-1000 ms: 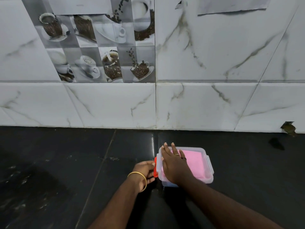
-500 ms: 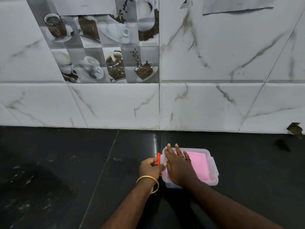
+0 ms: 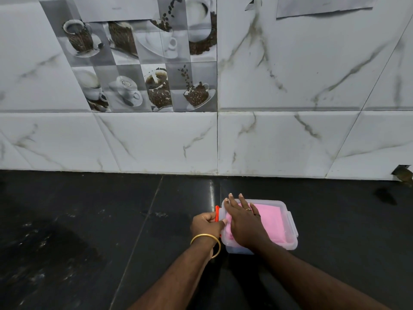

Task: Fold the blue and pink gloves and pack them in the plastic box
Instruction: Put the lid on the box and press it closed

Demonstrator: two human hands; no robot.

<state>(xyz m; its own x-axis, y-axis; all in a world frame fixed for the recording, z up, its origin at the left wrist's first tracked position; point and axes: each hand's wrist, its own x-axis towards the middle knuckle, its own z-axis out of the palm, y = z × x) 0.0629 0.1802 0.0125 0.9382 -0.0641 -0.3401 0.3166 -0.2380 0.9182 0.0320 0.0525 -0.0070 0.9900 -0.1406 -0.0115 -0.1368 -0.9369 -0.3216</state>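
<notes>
Our right hand (image 3: 242,224) lies flat on the lid (image 3: 283,217) while our left hand (image 3: 206,223) pinches the orange clip (image 3: 217,214). If we push unevenly, the plastic box (image 3: 263,247) under our hands could slide or the clip might not snap.

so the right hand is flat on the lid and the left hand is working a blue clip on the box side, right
Not quite: the clip is orange, not blue. The head view shows the right hand flat on the lid of the plastic box while the left hand works that clip on its left side.

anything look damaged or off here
Yes: the wall tile has a broken hole at its bottom right edge. The box sits flat, lid on, nothing spilled.
</notes>
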